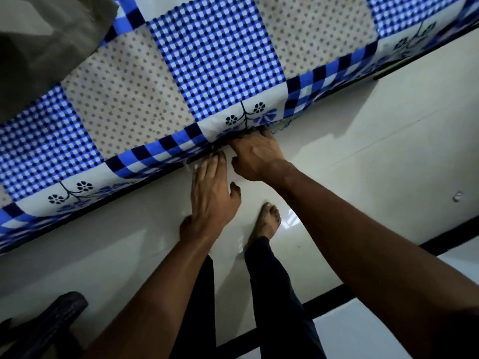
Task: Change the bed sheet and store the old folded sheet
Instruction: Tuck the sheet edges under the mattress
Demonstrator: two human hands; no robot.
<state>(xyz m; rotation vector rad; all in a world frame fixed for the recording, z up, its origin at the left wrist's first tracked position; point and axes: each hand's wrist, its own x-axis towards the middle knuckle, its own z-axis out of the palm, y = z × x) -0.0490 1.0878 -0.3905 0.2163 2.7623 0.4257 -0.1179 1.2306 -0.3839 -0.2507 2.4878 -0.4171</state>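
Sheet (212, 60): blue-and-white checked patches with dotted grey squares and a flower border; it is spread flat over the bed (414, 58), and its hem hangs a little way over the near edge; no wrinkles of note on top.
Floor (363, 151): pale glossy tiles with dark joints, along the bed's near edge.
Grey cloth (46, 42): lies on the sheet at the far left corner of the view; what it is, cannot tell.
Bare foot (268, 221): on the floor, near the bed's edge.
Handling (judgement): thin woven cloth, light, limp, not fragile; it will bunch and drag if taken mid-panel; best taken at the hem, both hands apart along the edge, so the pull runs even.
Right hand (256, 154): at the hem below the flower print; fingers bent, tips out of sight under the overhang; whether they pinch cloth or only push it in, cannot tell.
Left hand (212, 193): just beside the right one, nearer the person; fingers straight and released, tips touching the frayed hem where the checked border meets the bed's near edge; nothing held.
Step (judgement): working the hem at the bed's near edge, tucking or freeing it.
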